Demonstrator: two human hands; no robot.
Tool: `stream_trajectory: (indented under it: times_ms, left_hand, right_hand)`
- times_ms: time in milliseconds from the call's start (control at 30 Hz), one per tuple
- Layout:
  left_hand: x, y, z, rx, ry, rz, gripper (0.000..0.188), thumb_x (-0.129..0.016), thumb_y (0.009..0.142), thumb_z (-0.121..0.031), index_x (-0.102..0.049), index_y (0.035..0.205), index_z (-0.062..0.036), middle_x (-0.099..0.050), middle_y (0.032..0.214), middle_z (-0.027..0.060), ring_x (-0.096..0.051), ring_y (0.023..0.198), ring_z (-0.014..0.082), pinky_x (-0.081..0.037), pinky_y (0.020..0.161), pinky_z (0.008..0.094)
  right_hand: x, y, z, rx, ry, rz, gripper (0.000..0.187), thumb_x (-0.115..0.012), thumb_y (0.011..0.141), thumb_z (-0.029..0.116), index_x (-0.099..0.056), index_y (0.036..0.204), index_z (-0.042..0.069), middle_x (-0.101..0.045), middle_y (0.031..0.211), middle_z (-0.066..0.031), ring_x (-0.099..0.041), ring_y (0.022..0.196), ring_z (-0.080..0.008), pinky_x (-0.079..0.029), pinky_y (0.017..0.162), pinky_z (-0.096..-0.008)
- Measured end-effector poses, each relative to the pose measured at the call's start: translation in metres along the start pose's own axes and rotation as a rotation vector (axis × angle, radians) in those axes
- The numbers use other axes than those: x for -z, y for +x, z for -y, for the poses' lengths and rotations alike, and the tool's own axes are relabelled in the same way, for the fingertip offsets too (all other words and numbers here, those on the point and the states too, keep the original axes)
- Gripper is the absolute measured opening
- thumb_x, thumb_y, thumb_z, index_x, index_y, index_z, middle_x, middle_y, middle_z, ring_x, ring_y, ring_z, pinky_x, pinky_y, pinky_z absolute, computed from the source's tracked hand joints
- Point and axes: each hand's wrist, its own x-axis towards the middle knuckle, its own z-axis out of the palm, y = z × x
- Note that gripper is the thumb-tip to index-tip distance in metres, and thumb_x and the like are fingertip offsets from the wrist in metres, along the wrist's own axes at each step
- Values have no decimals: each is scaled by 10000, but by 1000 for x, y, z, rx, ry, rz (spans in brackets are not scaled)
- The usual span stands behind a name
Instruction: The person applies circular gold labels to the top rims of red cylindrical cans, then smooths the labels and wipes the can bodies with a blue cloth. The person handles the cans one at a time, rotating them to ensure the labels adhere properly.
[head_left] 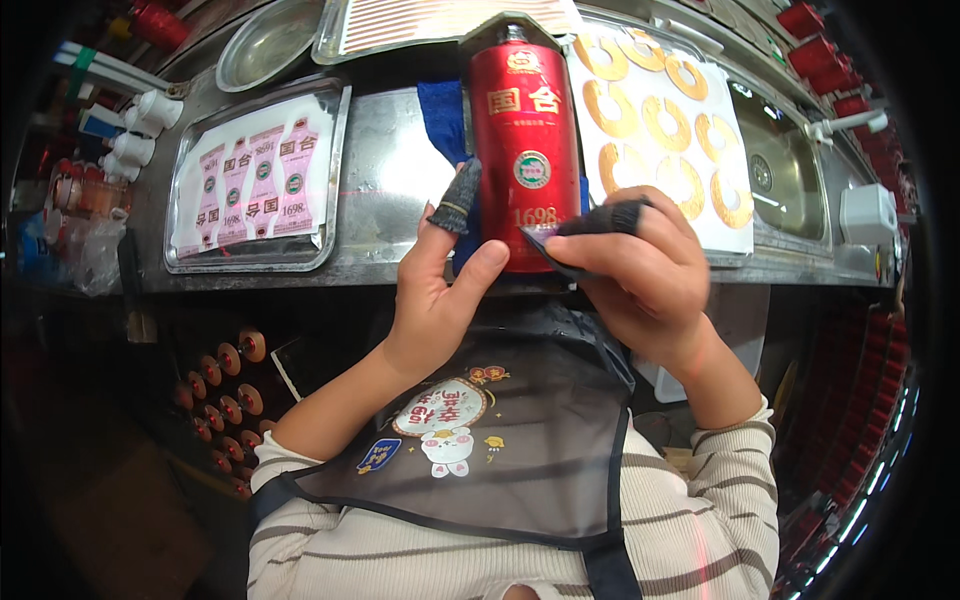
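A glossy red bottle point(525, 120) with gold lettering and a round green-and-white emblem lies on a dark blue cloth point(440, 112) at the counter's front edge, its neck pointing away from me. Against its lower left side my left hand point(437, 275) steadies it, the thumb at the near end and a dark knit sleeve on one finger. Pinched in my right hand point(645, 275) is a small dark flat scraper point(560, 255), its edge touching the bottle's lower front beside the gold print. A dark knit sleeve also covers a right finger.
On the left stands a clear tray point(258, 262) of pink printed decal sheets point(250, 185). Gold ring-shaped decals point(665, 122) lie on a white sheet at right, beside a sink point(790, 190). A metal bowl point(265, 45) and striped sheet point(430, 25) sit behind.
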Motion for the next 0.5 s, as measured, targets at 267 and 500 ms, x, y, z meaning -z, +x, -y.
stream_trajectory:
  times_ms: [267, 500]
  left_hand:
    - [-15, 6, 0, 121, -167, -44, 474, -684, 980, -189, -555, 1390, 11, -620, 1235, 92, -538, 1208, 192, -293, 1149, 364]
    - [-7, 5, 4, -48, 252, 4, 482, -661, 965, -202, -570, 1407, -33, -404, 1555, 207, -308, 1478, 330, -102, 1193, 539]
  right_hand:
    - [-30, -23, 22, -830, 489, -446, 213, -772, 893, 77, -618, 1021, 2, -657, 908, -39, -610, 807, -76, -497, 690, -227]
    - [-32, -60, 2, -1074, 640, -502, 159, -717, 932, 56, -571, 974, 10, -634, 897, -35, -581, 804, -44, -493, 700, -202]
